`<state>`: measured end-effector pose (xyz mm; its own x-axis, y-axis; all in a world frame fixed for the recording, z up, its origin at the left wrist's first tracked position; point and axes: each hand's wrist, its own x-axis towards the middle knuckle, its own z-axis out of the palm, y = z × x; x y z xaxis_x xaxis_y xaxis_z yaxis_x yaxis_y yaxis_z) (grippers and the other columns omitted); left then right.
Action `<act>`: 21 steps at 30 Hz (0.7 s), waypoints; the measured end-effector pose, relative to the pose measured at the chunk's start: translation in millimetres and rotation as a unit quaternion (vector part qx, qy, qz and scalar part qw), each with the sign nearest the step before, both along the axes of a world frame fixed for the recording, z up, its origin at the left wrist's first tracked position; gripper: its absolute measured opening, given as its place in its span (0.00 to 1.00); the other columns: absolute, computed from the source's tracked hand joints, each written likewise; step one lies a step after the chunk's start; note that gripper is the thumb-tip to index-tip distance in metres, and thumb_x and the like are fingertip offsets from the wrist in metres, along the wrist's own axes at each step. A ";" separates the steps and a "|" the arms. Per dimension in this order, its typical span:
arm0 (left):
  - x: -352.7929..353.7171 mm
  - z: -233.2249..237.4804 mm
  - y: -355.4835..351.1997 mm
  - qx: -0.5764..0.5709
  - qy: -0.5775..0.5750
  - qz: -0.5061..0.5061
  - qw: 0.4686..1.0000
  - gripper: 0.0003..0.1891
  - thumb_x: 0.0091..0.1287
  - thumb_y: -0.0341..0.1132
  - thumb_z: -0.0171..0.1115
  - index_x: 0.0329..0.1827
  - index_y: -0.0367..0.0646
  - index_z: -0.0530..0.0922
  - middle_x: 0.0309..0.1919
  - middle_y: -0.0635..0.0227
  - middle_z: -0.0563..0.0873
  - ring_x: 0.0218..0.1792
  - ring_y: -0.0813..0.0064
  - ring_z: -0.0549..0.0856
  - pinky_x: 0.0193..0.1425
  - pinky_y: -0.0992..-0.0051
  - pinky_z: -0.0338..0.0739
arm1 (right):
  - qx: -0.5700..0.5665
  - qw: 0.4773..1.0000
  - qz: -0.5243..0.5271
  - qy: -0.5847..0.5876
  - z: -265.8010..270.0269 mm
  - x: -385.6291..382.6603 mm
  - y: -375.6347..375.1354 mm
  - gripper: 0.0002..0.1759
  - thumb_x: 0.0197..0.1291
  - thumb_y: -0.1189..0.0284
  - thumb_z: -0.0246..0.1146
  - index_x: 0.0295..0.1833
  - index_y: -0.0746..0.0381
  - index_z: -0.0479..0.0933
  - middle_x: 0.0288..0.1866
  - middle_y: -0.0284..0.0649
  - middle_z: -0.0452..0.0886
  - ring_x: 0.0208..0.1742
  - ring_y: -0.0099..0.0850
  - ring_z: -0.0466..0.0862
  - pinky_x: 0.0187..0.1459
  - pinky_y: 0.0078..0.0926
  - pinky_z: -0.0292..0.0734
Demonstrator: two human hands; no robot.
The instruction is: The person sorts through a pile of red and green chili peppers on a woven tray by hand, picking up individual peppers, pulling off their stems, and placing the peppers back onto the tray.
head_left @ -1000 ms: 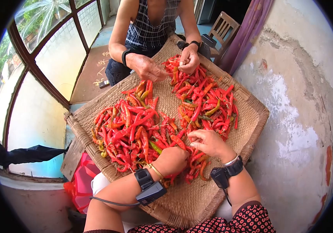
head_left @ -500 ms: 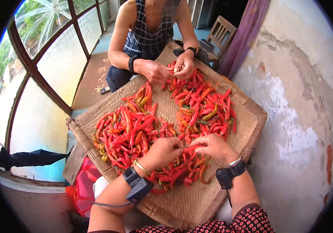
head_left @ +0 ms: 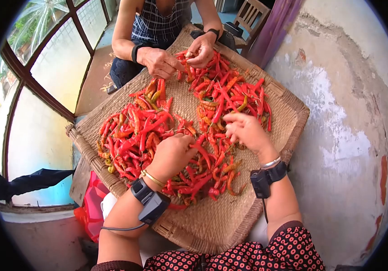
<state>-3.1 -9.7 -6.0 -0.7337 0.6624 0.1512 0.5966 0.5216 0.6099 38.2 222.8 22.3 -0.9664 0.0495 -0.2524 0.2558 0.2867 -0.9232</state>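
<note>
**Inspector:** Item under inspection, and where is it?

**Assessor:** One red chili pepper (head_left: 201,152). It lies at the near middle of the woven tray (head_left: 212,221), at the edge of the near heap of chili peppers (head_left: 130,135). The left hand (head_left: 171,153) is curled over it, with the fingers closed on its upper end.

**Inspector:** Orientation?

**Assessor:** The long axis lies nearly flat, running from those fingers down and to the right. The tapered tip points toward the wearer's right side, and the pod curves slightly.

**Inspector:** The right hand (head_left: 247,131)?

**Assessor:** It is raised beside the far heap (head_left: 225,95), with the fingertips drawn together. I cannot tell whether they pinch a stem or nothing.

**Inspector:** Risks?

**Assessor:** In my judgement, three.
- The pod could tear and spill seeds if it is pulled while neighbouring pods lie across it.
- Pods lying against the tray's left rim could slide off if the heap is pushed that way.
- Bare hands pick up chili juice, and a touch to the face would sting.

**Inspector:** Surroundings?

**Assessor:** Another person's hands (head_left: 201,49) are in the peppers at the tray's far end. There is a peeling wall (head_left: 347,135) on the right and a window (head_left: 40,86) on the left.
</note>
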 end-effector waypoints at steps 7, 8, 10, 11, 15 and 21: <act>2.1 -22.1 4.5 -0.110 0.003 -0.094 0.989 0.13 0.56 0.35 0.59 0.43 0.41 0.75 0.33 0.56 0.80 0.34 0.57 0.82 0.38 0.61 0.77 | 0.239 0.944 0.204 0.100 -38.3 10.6 -32.8 0.21 0.48 0.67 0.66 0.49 0.62 0.76 0.32 0.45 0.81 0.36 0.39 0.81 0.39 0.33 0.75; 3.0 -23.6 5.6 -0.111 0.003 -0.093 0.990 0.13 0.56 0.35 0.59 0.43 0.41 0.75 0.33 0.56 0.80 0.34 0.57 0.82 0.38 0.61 0.77 | 0.273 0.931 0.211 0.122 -39.8 10.9 -38.0 0.22 0.48 0.67 0.66 0.50 0.62 0.75 0.32 0.45 0.80 0.36 0.39 0.81 0.39 0.34 0.75; 5.4 -24.2 9.3 -0.134 -0.034 -0.096 0.986 0.17 0.54 0.33 0.59 0.48 0.40 0.75 0.39 0.57 0.80 0.39 0.56 0.81 0.43 0.62 0.76 | 0.271 0.939 0.186 0.098 -48.8 10.7 -43.1 0.27 0.48 0.68 0.66 0.55 0.62 0.70 0.31 0.45 0.80 0.36 0.40 0.80 0.39 0.35 0.74; 5.8 -26.1 10.4 -0.126 -0.041 -0.091 0.987 0.16 0.55 0.32 0.58 0.46 0.38 0.75 0.40 0.56 0.79 0.41 0.56 0.80 0.44 0.63 0.76 | 0.243 0.956 0.154 0.062 -50.6 10.4 -45.5 0.29 0.48 0.68 0.66 0.57 0.62 0.69 0.31 0.45 0.79 0.36 0.41 0.80 0.39 0.35 0.74; 5.1 -19.2 13.8 -0.072 -0.062 -0.104 0.990 0.16 0.54 0.31 0.59 0.46 0.37 0.75 0.40 0.54 0.79 0.42 0.55 0.80 0.45 0.64 0.76 | 0.069 0.993 0.091 -0.017 -58.9 6.2 -42.8 0.29 0.51 0.73 0.64 0.59 0.66 0.65 0.28 0.39 0.78 0.28 0.30 0.79 0.31 0.26 0.74; 5.6 -0.5 17.3 0.059 -0.134 -0.073 0.987 0.10 0.54 0.28 0.61 0.39 0.37 0.78 0.30 0.57 0.83 0.32 0.64 0.83 0.37 0.71 0.76 | -0.082 0.988 0.103 -0.078 -36.0 3.5 -37.5 0.09 0.56 0.75 0.62 0.42 0.67 0.75 0.24 0.31 0.75 0.21 0.17 0.74 0.24 0.15 0.71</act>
<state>2.4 7.6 -6.5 -0.6555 0.7537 0.0473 0.4697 0.3579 0.8070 41.7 185.3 -13.7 -0.9002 -0.1989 -0.3873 0.3502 0.1978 -0.9155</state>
